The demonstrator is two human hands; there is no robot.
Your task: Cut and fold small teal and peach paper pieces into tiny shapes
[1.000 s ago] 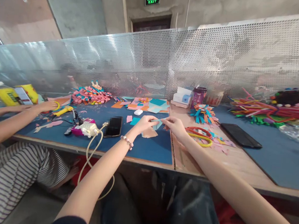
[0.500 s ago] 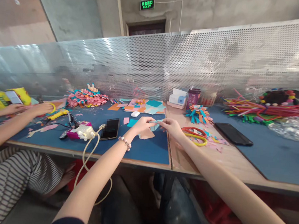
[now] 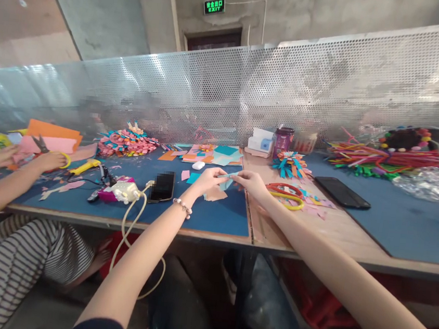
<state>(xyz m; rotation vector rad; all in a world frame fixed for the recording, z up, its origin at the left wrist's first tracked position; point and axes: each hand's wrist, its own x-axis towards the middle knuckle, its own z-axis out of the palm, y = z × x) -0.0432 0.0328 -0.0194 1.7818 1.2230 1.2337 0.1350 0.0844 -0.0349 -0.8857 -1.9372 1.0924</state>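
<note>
blue work mat [image 3: 221, 219] before perforated metal screen [image 3: 310, 85]: light-blue paper [image 3: 225, 185] between left hand [image 3: 210, 181] and right hand [image 3: 254, 183], both pinched nearly closed on it; likely featherlight, easily creased or torn, best taken by fingertips at opposite edges.

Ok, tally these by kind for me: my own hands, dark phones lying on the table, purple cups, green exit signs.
Hands, both on light blue paper: 2
Dark phones: 2
Purple cup: 1
Green exit sign: 1
Total: 6
</note>
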